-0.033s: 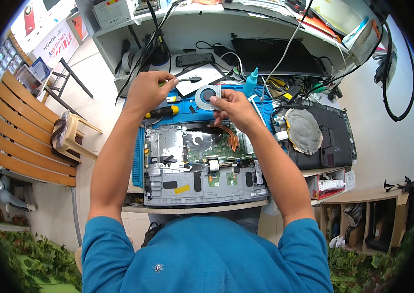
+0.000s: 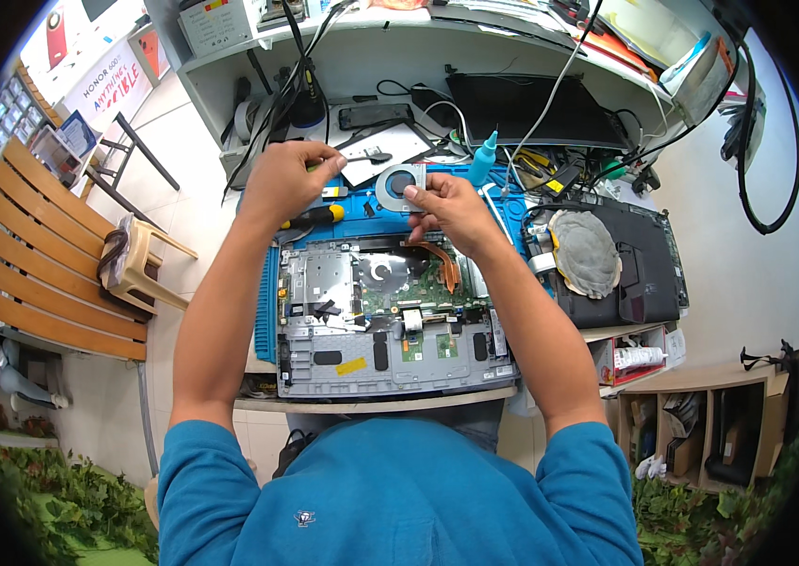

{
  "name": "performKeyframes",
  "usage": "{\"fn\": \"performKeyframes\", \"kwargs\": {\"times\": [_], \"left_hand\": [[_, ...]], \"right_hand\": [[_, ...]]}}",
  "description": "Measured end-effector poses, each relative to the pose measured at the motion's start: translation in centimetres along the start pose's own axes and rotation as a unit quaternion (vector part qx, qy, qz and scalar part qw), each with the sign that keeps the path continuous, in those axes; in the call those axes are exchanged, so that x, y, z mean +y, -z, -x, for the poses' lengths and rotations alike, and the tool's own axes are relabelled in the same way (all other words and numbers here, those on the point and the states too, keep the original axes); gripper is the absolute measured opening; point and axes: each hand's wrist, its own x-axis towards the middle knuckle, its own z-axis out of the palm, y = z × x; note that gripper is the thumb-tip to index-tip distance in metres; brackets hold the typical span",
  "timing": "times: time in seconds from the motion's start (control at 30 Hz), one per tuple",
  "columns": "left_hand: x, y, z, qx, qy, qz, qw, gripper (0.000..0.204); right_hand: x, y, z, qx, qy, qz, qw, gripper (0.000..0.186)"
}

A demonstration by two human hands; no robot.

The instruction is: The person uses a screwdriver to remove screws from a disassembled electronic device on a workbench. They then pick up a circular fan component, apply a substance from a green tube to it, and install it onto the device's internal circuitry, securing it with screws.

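Observation:
My left hand, fingers pinched, grips a thin tool with a dark tip over the back of the blue mat. Just to its right, my right hand holds a silver cooling-fan part with a round opening. Below both hands lies an opened grey laptop chassis with exposed circuit boards and a copper heat pipe.
A yellow-black screwdriver and light-blue bottle sit nearby. At right rest a black laptop and round grey pad. A shelf with hanging cables spans the back; wooden chair stands left.
My left hand and the tool it holds have shifted down very slightly. My right hand and the fan part look nearly unmoved.

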Motion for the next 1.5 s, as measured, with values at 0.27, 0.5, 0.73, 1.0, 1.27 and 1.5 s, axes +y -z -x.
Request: {"fn": "performKeyframes", "kwargs": {"times": [0.27,0.5,0.73,1.0,1.27,1.5], "left_hand": [[1.9,-2.1,3.1,0.019,-0.023,0.035,0.999,0.025],[2.0,-1.3,3.3,-0.063,0.006,0.083,0.995,0.026],[1.3,-1.8,3.8,-0.033,-0.016,0.101,0.994,0.025],[-5.2,3.7,3.4,0.09,0.102,0.177,0.975,0.029],[-9.5,0.4,-0.8,0.002,0.124,-0.069,0.99,0.033],[-8.1,-1.3,-0.4,0.126,-0.103,-0.094,0.982,0.032]], "right_hand": [[-0.4,-0.9,0.0,-0.005,-0.032,-0.135,0.99,0.03],[-0.7,-1.1,0.2,0.036,-0.044,-0.167,0.984,0.03],[-1.3,-1.8,0.7,0.064,-0.042,-0.14,0.987,0.028],[0.1,1.6,2.2,0.039,-0.017,-0.073,0.996,0.028],[0.0,1.9,3.3,0.049,-0.048,-0.049,0.996,0.035],[-0.8,0.4,5.0,0.035,-0.059,-0.031,0.997,0.026]]}}
